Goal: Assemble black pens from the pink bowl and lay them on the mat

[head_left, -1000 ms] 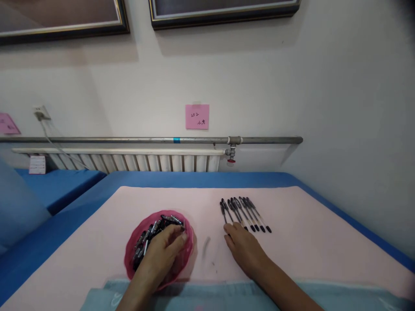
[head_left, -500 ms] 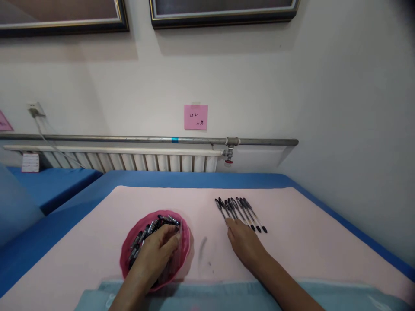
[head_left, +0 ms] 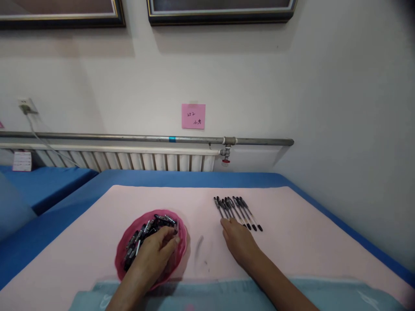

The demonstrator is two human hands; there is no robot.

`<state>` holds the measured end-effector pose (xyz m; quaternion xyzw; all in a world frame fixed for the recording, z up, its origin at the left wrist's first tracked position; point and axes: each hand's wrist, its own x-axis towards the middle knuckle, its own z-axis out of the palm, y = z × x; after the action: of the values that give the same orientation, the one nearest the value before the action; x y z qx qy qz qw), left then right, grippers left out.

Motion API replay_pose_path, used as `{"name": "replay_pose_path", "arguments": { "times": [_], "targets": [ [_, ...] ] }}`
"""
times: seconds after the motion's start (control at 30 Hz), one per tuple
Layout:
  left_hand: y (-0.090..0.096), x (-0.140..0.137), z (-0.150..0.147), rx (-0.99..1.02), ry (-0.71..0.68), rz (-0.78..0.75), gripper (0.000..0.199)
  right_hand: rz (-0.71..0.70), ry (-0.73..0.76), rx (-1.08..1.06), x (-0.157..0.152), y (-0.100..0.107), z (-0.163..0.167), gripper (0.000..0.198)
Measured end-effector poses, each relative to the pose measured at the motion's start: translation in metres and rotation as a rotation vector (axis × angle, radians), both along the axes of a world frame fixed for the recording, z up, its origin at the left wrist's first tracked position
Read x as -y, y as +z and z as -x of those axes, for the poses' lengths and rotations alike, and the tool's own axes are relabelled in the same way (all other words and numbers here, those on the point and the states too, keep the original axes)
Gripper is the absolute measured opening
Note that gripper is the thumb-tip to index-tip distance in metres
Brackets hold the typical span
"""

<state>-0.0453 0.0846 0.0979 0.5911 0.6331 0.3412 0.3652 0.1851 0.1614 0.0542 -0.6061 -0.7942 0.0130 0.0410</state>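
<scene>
My left hand [head_left: 154,252] reaches over the pink scalloped basket [head_left: 119,259], which holds a heap of black and clear pens [head_left: 132,246]. Its thumb and fingers are pinched on a pen [head_left: 175,231] at the basket's right side, mostly hidden. On the pink sheet to the right, several pens [head_left: 239,209] with black caps lie side by side in a slanted row. At the lower end of that row is my right hand [head_left: 241,244], fingers closed on the near end of the leftmost pen [head_left: 218,206]. The lower ends of the left pens are hidden behind this hand.
A pink sheet [head_left: 292,242] covers the blue table [head_left: 194,178]. Light-blue cloth [head_left: 227,293] lies along the near edge. Beyond stand a white radiator [head_left: 152,161] and a pipe with a red valve [head_left: 226,161]. A pink note [head_left: 193,116] is on the wall.
The whole view has shifted slightly, moving everything a little to the left. Both hands keep nearly the same places, the left over the basket and the right at the row of pens.
</scene>
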Motion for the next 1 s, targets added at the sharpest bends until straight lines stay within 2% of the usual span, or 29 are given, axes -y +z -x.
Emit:
{"name": "replay_pose_path", "arguments": {
  "times": [0.13, 0.23, 0.37, 0.47, 0.57, 0.67, 0.8, 0.9, 1.0],
  "targets": [
    [-0.003, 0.000, 0.005, 0.019, -0.006, -0.020, 0.021, -0.004, -0.017, 0.015, 0.002, 0.002, 0.002, 0.022],
    [-0.007, -0.002, 0.015, 0.089, 0.042, 0.002, 0.022, -0.011, -0.024, 0.017, 0.003, 0.003, 0.003, 0.023],
    [-0.008, -0.005, 0.035, 0.251, 0.195, 0.051, 0.033, -0.026, -0.007, -0.003, 0.004, 0.005, 0.001, 0.022],
    [-0.007, -0.008, 0.049, 0.295, 0.340, 0.012, 0.034, -0.032, 0.006, -0.032, 0.005, 0.007, 0.001, 0.022],
    [-0.011, -0.011, 0.059, 0.218, 0.449, -0.055, 0.028, -0.028, 0.052, -0.065, 0.010, 0.007, 0.004, 0.023],
    [-0.018, -0.014, 0.064, 0.111, 0.492, -0.095, 0.022, -0.035, 0.140, -0.115, 0.020, 0.005, 0.011, 0.023],
    [-0.022, -0.016, 0.064, -0.068, 0.449, -0.046, 0.014, -0.014, 0.280, -0.169, 0.031, -0.004, 0.021, 0.022],
    [-0.022, -0.017, 0.058, -0.255, 0.384, -0.006, 0.011, -0.006, 0.305, -0.175, 0.032, -0.011, 0.023, 0.021],
    [-0.023, -0.018, 0.051, -0.339, 0.327, 0.036, 0.011, -0.024, 0.309, -0.204, 0.031, -0.013, 0.022, 0.020]
  ]
}}
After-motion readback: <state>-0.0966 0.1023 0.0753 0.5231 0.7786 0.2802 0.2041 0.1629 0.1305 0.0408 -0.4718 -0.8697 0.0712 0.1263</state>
